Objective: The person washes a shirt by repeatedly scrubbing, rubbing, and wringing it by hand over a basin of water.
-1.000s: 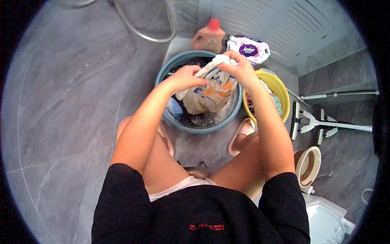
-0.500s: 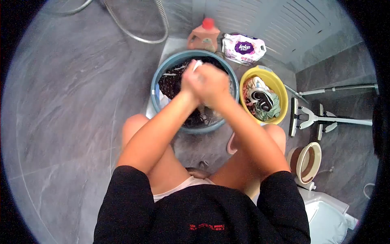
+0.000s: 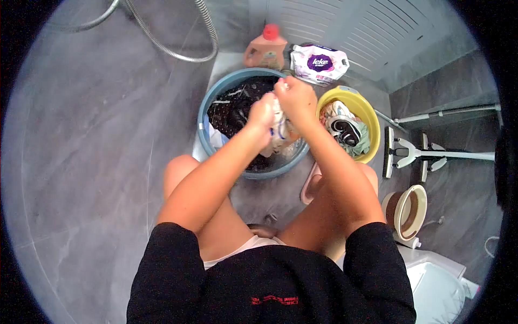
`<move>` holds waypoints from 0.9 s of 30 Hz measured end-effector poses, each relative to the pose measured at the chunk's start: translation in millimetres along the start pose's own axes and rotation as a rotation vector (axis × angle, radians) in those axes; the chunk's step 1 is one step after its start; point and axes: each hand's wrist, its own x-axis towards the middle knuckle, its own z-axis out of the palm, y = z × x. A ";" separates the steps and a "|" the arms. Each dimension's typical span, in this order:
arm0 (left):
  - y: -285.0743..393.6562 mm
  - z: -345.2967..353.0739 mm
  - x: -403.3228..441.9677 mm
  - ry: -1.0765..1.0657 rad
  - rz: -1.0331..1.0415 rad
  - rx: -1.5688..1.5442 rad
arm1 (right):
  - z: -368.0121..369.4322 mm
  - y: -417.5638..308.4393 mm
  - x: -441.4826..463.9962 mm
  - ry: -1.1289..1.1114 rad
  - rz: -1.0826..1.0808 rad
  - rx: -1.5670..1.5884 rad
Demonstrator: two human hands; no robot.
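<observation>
Over the blue basin (image 3: 215, 85), my left hand (image 3: 262, 120) is closed on a bunched white cloth (image 3: 278, 129) with blue and orange marks. My right hand (image 3: 298, 99) grips the same cloth a little higher and to the right. The cloth hangs between both fists, its lower part over the basin. Dark wet fabric (image 3: 237, 108) lies in the basin, with a light blue piece (image 3: 217, 137) at its left side. My fingertips are partly hidden by the fists.
A yellow basin (image 3: 372, 120) of clothes stands to the right. Behind are a pink bottle (image 3: 265, 52) and a white and purple pack (image 3: 319, 62). A mop (image 3: 415, 153), a beige bucket (image 3: 406, 213) and a shower hose (image 3: 186, 56) are also in view.
The cloth was spread between my hands, then bunched as they came together. Now my hands are slightly apart, the right one higher, and more of the cloth shows between them.
</observation>
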 end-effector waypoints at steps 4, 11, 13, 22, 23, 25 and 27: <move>29.4 -55.1 32.6 -0.147 -0.088 -0.084 | 8.7 -39.1 -54.2 0.033 -0.453 0.082; 15.2 5.2 -21.6 -0.163 -0.083 -0.077 | -12.9 -6.2 -1.5 0.055 -0.035 0.018; 29.5 -5.9 -19.4 -0.055 0.011 0.015 | -4.5 -17.2 -16.7 0.184 -0.218 0.099; 28.0 -0.1 -23.2 -0.241 -0.077 -0.014 | -7.0 8.5 1.3 0.116 0.048 0.049; 25.8 6.6 -26.4 -0.259 -0.051 0.013 | -15.7 16.1 7.4 0.085 -0.026 -0.062; 35.1 3.9 -24.4 -0.281 -0.112 -0.084 | -12.6 12.5 4.4 0.035 -0.083 -0.070; 45.7 -3.6 -23.1 -0.355 -0.070 -0.034 | -0.6 27.8 11.1 -0.137 -0.071 -0.038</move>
